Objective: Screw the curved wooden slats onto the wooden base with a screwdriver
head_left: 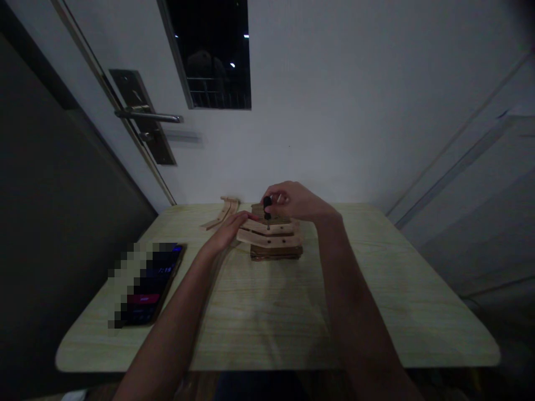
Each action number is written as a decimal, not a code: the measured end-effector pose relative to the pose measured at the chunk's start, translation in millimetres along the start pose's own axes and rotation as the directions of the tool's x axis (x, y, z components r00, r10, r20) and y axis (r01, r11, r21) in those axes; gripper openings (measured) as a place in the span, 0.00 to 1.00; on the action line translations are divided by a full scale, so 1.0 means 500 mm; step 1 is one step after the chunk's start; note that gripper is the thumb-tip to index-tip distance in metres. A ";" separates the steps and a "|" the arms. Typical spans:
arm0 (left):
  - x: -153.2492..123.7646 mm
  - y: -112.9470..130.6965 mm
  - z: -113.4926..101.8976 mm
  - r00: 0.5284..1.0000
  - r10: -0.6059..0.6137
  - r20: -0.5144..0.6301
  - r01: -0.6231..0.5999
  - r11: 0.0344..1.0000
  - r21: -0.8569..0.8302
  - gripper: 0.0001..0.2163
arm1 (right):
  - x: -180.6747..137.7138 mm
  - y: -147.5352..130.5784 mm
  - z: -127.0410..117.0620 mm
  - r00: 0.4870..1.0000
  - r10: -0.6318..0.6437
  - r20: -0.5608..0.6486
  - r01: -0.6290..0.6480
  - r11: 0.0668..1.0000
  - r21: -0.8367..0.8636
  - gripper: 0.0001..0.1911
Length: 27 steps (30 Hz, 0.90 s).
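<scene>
A small screwdriver (267, 209) with a black handle is pinched upright in the fingers of my right hand (295, 201). Its metal tip points down onto a bent wooden piece (276, 241) with a slot and several dark holes. That piece rests on a stack of brown cardboard (276, 253). At the piece's left end, my left hand (232, 227) grips it, with the fingers partly hidden. Something red shows by the left fingertips, too small to name. Behind the left hand lies another bent wooden part (225, 210).
A phone (156, 284) with a lit screen lies on the left of the pale wooden table (259, 323). Just behind the table's far edge stands a white door (317, 111) with a metal handle (148, 116) and a dark window (217, 55).
</scene>
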<state>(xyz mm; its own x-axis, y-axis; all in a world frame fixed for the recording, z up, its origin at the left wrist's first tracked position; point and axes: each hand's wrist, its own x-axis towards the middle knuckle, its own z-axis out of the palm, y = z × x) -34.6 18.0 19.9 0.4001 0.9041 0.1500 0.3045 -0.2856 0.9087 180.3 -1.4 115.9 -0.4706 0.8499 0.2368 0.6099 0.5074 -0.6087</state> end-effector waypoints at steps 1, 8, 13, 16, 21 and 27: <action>0.000 0.000 0.000 1.000 0.003 0.002 -0.003 1.000 0.001 0.19 | 0.000 0.001 0.001 1.000 0.009 -0.020 -0.009 1.000 0.018 0.06; 0.004 -0.004 0.002 1.000 -0.018 0.018 0.018 1.000 -0.004 0.21 | 0.017 0.013 0.026 0.978 0.060 -0.198 -0.095 0.980 -0.172 0.18; 0.002 -0.006 0.003 0.999 -0.033 0.010 0.033 0.999 -0.012 0.20 | 0.020 0.010 0.037 0.979 0.095 -0.183 -0.109 0.992 -0.068 0.09; 0.001 -0.009 0.002 0.999 -0.041 0.014 0.041 0.999 -0.018 0.21 | 0.016 0.006 0.035 0.988 0.079 -0.131 -0.086 0.995 -0.047 0.05; 0.002 -0.005 0.000 1.000 -0.020 0.024 0.020 1.000 0.015 0.21 | 0.008 0.008 0.018 0.998 0.043 -0.041 -0.043 0.999 -0.002 0.07; 0.002 -0.001 0.002 0.998 -0.056 0.014 0.056 0.998 -0.024 0.20 | -0.003 0.007 0.008 0.989 0.145 0.019 -0.146 0.984 0.104 0.05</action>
<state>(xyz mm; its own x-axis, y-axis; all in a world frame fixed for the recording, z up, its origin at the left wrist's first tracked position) -33.7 18.5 19.4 0.3945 0.9141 0.0935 0.3060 -0.2266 0.9247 180.6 -1.6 110.5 -0.3893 0.9116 0.1323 0.6025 0.3606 -0.7120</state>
